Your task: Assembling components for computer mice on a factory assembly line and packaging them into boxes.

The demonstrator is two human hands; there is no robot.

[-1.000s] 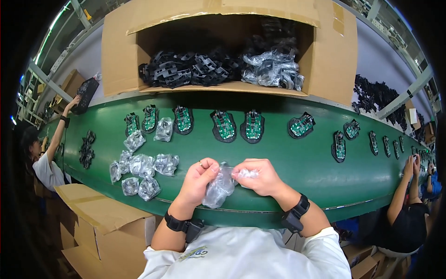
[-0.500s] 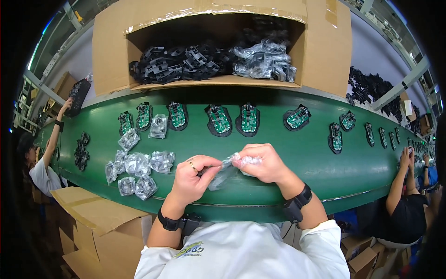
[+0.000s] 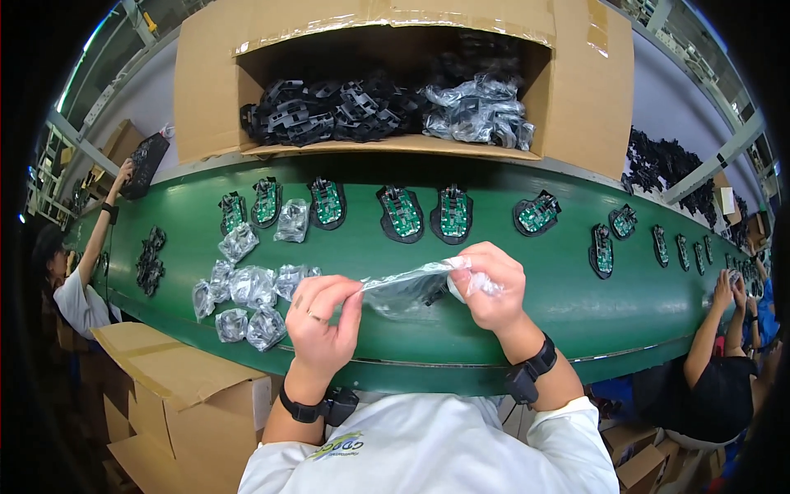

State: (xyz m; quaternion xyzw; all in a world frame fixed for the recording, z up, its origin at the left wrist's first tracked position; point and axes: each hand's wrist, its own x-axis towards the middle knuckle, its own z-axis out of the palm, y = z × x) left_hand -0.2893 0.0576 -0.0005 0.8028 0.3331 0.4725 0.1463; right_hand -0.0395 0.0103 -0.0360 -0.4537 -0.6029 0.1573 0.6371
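Observation:
A clear plastic bag [image 3: 397, 298] is stretched between my two hands above the green work surface [image 3: 559, 305]. Thumb and fingers of my left hand [image 3: 322, 323] pinch one edge of it. The opposite end is bunched in my right hand [image 3: 497, 290], whose fingers are closed round it. Something small and dark shows at the bag near the right fingers, too unclear to name. Left of my left hand lie several small parts wrapped in clear plastic bags [image 3: 252, 286]. Beyond my hands sit black mouse-shaped bases with green circuit boards [image 3: 403, 216].
A large cardboard box [image 3: 568, 90] at the far side holds black plastic parts [image 3: 300, 115] and bagged parts [image 3: 477, 111]. Another carton [image 3: 185, 375] stands at lower left. Co-workers work at the left [image 3: 82, 292] and the right [image 3: 699, 370]. A black parts cluster [image 3: 150, 262] lies at left.
My hands have moved apart, spreading the bag from a crumpled bunch into a taut sheet. The whole view has shifted slightly.

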